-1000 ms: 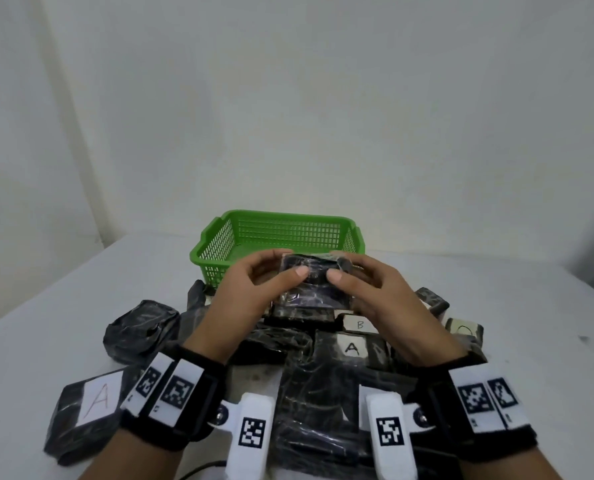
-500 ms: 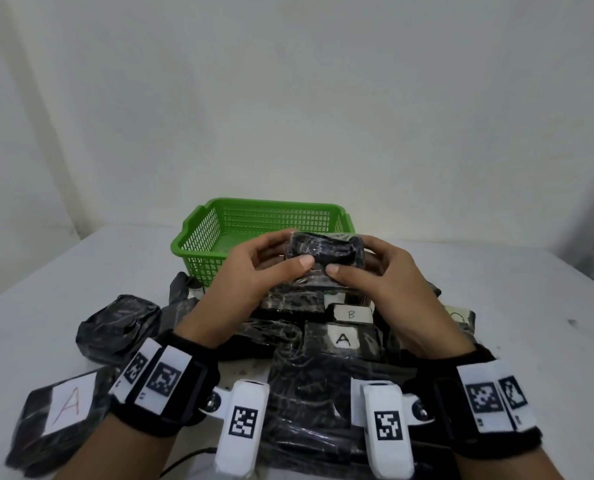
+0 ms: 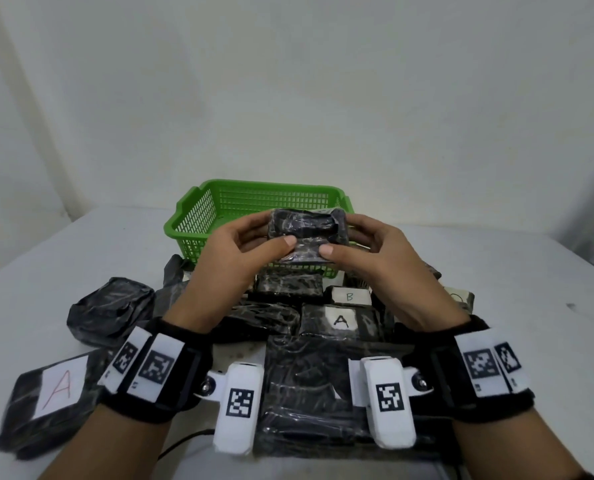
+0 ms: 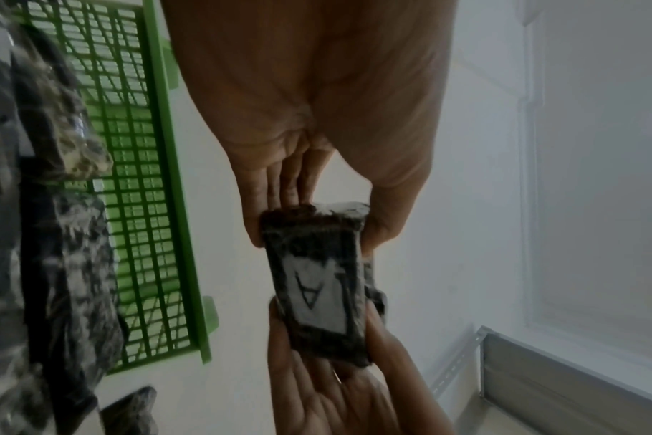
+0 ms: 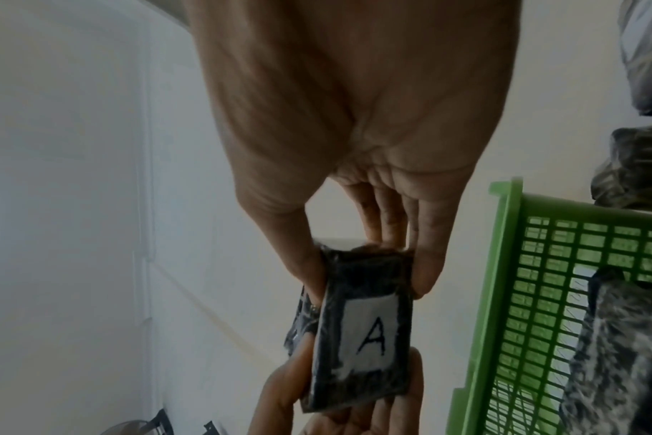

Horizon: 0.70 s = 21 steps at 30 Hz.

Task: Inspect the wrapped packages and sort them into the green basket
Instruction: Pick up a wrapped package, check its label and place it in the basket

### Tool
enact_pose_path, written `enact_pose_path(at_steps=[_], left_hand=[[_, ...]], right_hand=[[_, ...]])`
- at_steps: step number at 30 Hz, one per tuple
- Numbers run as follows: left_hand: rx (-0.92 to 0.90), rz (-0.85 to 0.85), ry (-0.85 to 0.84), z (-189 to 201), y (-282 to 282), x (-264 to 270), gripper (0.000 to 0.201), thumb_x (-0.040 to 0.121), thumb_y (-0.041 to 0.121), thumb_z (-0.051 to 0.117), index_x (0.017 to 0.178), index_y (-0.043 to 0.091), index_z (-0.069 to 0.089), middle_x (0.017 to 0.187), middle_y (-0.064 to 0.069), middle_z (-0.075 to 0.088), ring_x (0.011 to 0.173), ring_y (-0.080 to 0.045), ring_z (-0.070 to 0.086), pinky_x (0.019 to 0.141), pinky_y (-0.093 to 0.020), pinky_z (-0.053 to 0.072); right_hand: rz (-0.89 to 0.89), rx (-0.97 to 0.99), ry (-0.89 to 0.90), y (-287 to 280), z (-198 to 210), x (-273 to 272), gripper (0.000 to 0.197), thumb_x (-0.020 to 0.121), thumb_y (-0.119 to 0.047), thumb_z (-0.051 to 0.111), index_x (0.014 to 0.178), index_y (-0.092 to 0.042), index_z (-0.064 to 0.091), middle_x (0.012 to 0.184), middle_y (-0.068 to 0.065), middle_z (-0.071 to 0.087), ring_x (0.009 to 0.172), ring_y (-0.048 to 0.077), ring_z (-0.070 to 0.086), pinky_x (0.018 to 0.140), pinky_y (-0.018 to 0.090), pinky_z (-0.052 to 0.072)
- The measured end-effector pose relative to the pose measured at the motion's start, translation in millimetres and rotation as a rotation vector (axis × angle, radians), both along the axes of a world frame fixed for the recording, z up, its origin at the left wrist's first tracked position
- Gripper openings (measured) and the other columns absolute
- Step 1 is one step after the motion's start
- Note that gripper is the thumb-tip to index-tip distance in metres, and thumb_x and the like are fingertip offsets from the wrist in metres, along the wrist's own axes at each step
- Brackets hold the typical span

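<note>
One small rectangular package (image 3: 307, 237), wrapped in crinkled black plastic film, held in the air just in front of the green basket (image 3: 198, 216). Glossy, wrinkled wrap; on the far face, seen from the wrist views, a white paper label with a handwritten "A" (image 5: 371, 338). Left hand (image 3: 233, 258) pinching one short end, thumb in front and fingers behind; right hand (image 3: 375, 258) pinching the other end likewise, each grip narrow and closed on the package. Basket of rigid green plastic lattice, rectangular with a flared rim, standing on the white bench (image 3: 46, 271). Nearer on the bench, a heap of similar black-wrapped packages, flat and lumpy, touching and overlapping: one labelled "B" (image 3: 349, 296), one labelled "A" (image 3: 340, 320), another "A" in red (image 3: 60, 388) at the left edge.
</note>
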<state>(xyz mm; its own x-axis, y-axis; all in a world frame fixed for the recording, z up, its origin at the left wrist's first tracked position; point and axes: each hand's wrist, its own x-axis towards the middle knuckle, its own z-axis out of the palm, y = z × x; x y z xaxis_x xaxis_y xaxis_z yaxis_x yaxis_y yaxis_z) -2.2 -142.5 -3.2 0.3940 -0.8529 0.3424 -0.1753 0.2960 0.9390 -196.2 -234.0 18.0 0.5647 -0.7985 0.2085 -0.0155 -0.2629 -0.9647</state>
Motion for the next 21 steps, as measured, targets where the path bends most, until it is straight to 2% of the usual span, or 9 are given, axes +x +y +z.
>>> enact_pose_path(at_steps=[2,5,8,10,13,15,16,19,21], left_hand=[[0.008,-0.063,0.010,1.3,2.1,-0.7,0.069,0.076,0.036,0.088,0.137,0.017,0.063,0.128,0.000,0.073,0.121,-0.014,0.068,0.107,-0.035,0.052],[-0.023,-0.063,-0.027,4.9,4.6,-7.5,0.060,0.073,0.030,0.081,0.130,0.018,0.068,0.119,-0.001,0.077,0.114,-0.016,0.072,0.100,-0.027,0.056],[-0.015,-0.100,-0.062,2.7,5.4,-6.8,0.063,0.074,0.029,0.089,0.133,0.024,0.066,0.124,-0.003,0.074,0.119,-0.019,0.069,0.101,-0.034,0.056],[-0.011,-0.099,-0.104,1.4,5.2,-5.3,0.065,0.073,0.032,0.090,0.133,0.029,0.066,0.128,-0.001,0.072,0.123,-0.018,0.067,0.102,-0.039,0.056],[-0.084,-0.064,-0.092,2.4,6.0,-6.9,0.063,0.071,0.017,0.092,0.129,0.018,0.067,0.122,-0.003,0.074,0.117,-0.018,0.070,0.096,-0.036,0.060],[-0.124,-0.079,-0.093,4.7,8.2,-7.0,0.062,0.074,0.001,0.085,0.130,0.012,0.063,0.124,-0.003,0.073,0.118,-0.015,0.069,0.092,-0.030,0.060],[-0.140,-0.092,-0.093,5.4,9.4,-6.2,0.062,0.075,-0.006,0.082,0.131,0.010,0.061,0.126,-0.003,0.072,0.121,-0.014,0.067,0.091,-0.029,0.060],[-0.172,-0.119,-0.090,6.7,10.4,-2.5,0.066,0.074,-0.015,0.078,0.133,0.006,0.056,0.131,-0.005,0.068,0.127,-0.016,0.063,0.091,-0.030,0.060],[-0.182,-0.141,-0.100,6.9,10.2,-2.4,0.069,0.074,-0.014,0.079,0.135,0.005,0.054,0.134,-0.007,0.065,0.131,-0.017,0.060,0.095,-0.033,0.059]], right_hand=[[-0.026,-0.039,-0.004,-0.6,0.5,-4.3,0.047,0.088,-0.013,0.081,0.132,-0.019,0.065,0.116,0.000,0.079,0.104,0.012,0.076,0.104,0.040,0.058],[-0.050,-0.091,-0.004,1.2,1.9,-6.2,0.046,0.086,-0.019,0.083,0.129,-0.022,0.068,0.114,-0.002,0.079,0.105,0.010,0.076,0.105,0.041,0.056],[-0.047,-0.106,-0.024,3.1,1.2,-4.6,0.067,0.071,-0.039,0.089,0.132,-0.023,0.068,0.120,-0.003,0.077,0.111,0.011,0.074,0.103,0.040,0.057],[-0.054,-0.118,-0.046,4.2,0.9,-4.1,0.075,0.064,-0.043,0.089,0.133,-0.022,0.067,0.120,-0.004,0.077,0.113,0.012,0.073,0.102,0.040,0.058],[-0.027,-0.140,-0.043,6.5,0.2,-6.0,0.077,0.065,-0.040,0.088,0.136,-0.025,0.065,0.124,-0.008,0.075,0.116,0.007,0.071,0.105,0.037,0.056],[0.000,-0.133,-0.011,7.7,0.1,-7.0,0.079,0.067,-0.043,0.089,0.140,-0.030,0.061,0.132,-0.012,0.070,0.118,0.003,0.069,0.105,0.033,0.055],[0.016,-0.105,-0.005,7.5,-0.5,-6.7,0.079,0.070,-0.045,0.091,0.141,-0.031,0.059,0.134,-0.011,0.068,0.117,0.005,0.070,0.103,0.034,0.056],[0.068,0.073,-0.075,6.4,-1.8,-4.5,0.070,0.079,-0.042,0.081,0.141,-0.017,0.059,0.133,0.004,0.070,0.116,0.017,0.073,0.092,0.041,0.062],[0.085,0.126,-0.123,5.7,-2.3,-3.2,0.071,0.084,-0.039,0.083,0.141,-0.005,0.058,0.126,0.009,0.074,0.117,0.022,0.073,0.089,0.041,0.063]])
